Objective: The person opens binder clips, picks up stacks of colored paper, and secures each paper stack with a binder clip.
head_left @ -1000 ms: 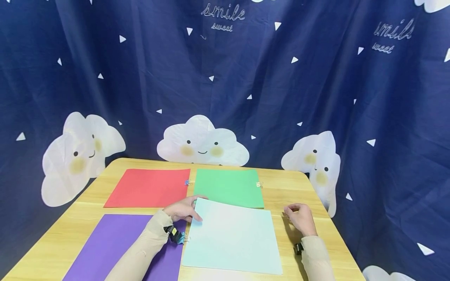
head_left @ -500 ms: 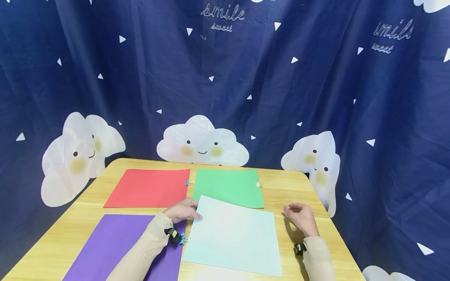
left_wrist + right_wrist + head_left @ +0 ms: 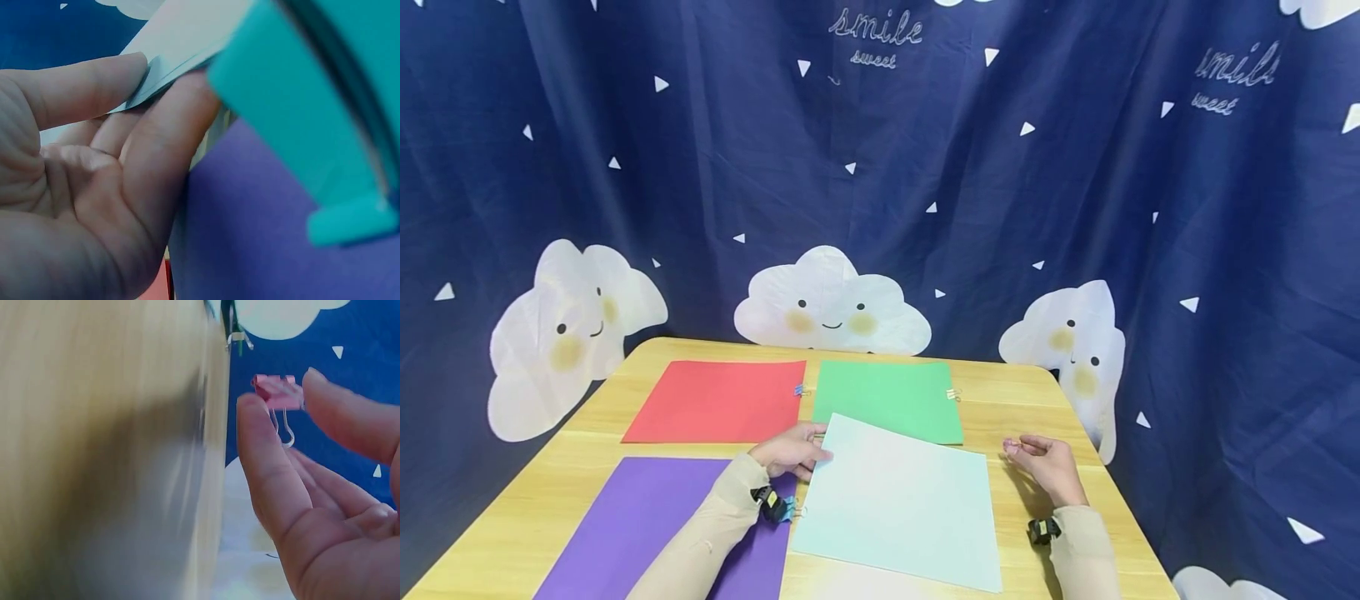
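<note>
A pale blue stack of paper sheets (image 3: 902, 508) lies askew at the front middle of the table. My left hand (image 3: 792, 450) pinches its left edge near the upper corner, thumb on top and fingers beneath, as the left wrist view shows. To the right of the stack, my right hand (image 3: 1051, 468) is above the table. Between its thumb and fingertips it holds a small pink binder clip (image 3: 281, 394), wire handles pointing toward the palm. Close by the left wrist, a teal binder clip (image 3: 275, 119) grips the right edge of the purple paper (image 3: 640, 517).
Behind lie red paper (image 3: 722, 400) with a blue binder clip (image 3: 799, 390) and green paper (image 3: 887, 392) with a yellowish binder clip (image 3: 953, 394). The pale stack overlaps the green paper's front edge in the head view. A dark blue curtain (image 3: 880, 167) hangs behind the wooden table (image 3: 1015, 392).
The pale stack's upper left corner has risen and the stack has turned slightly clockwise, with my left hand on its edge. My right hand has turned a little, bringing the pink binder clip into sight.
</note>
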`<action>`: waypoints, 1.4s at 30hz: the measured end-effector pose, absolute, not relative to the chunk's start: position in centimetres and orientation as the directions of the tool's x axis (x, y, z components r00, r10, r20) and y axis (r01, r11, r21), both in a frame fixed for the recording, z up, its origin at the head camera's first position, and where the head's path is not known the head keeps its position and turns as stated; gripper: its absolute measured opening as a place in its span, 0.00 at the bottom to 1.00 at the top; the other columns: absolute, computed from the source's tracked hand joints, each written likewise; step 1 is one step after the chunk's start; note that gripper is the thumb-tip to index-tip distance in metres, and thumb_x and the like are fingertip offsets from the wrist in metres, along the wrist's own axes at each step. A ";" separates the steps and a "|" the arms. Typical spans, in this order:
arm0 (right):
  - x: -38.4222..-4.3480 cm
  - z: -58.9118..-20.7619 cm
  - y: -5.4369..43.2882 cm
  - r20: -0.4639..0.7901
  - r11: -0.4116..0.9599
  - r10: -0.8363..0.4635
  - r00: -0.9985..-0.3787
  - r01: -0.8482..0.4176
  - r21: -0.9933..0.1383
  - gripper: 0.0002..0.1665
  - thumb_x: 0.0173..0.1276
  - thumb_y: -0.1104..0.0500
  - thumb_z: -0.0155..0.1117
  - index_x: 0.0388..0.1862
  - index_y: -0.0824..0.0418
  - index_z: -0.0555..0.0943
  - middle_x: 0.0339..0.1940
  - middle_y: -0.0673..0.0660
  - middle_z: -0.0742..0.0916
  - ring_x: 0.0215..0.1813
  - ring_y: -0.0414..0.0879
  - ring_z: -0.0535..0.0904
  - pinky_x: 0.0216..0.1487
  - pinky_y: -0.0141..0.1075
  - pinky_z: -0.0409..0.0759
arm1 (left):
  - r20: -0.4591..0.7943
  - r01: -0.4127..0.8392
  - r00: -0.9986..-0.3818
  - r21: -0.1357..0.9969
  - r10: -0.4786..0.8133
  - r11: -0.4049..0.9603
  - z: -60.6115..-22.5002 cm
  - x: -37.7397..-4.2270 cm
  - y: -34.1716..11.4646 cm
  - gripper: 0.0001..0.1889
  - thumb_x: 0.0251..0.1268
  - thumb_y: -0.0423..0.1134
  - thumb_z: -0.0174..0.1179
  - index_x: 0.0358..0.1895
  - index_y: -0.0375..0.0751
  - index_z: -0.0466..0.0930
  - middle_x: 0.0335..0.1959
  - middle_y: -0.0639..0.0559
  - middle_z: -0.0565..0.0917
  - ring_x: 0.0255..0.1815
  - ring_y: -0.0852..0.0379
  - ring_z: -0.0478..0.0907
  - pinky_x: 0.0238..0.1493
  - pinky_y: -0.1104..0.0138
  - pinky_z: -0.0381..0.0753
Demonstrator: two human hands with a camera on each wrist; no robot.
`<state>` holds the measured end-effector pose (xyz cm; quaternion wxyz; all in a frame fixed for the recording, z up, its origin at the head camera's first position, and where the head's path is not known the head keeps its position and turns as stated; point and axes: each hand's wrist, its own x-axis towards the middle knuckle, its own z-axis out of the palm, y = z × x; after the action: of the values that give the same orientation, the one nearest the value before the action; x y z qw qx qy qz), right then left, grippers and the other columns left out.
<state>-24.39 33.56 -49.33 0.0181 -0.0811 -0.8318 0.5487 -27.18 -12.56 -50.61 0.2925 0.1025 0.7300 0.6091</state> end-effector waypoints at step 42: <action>-24.6 -49.7 34.0 -0.173 -0.015 0.051 -0.984 0.172 -0.985 0.21 0.74 0.70 0.63 0.61 0.81 0.72 0.54 0.62 0.90 0.49 0.45 0.91 0.58 0.37 0.88 | -0.145 -0.089 -0.927 0.981 0.346 0.172 -51.3 -28.5 -11.2 0.36 0.81 0.37 0.53 0.82 0.30 0.45 0.18 0.60 0.64 0.13 0.66 0.55 0.16 0.75 0.64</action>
<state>-24.57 34.01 -49.74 -0.0429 -0.0795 -0.7004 0.7080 -28.46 -11.18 -51.28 0.1704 0.0860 0.7462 0.6377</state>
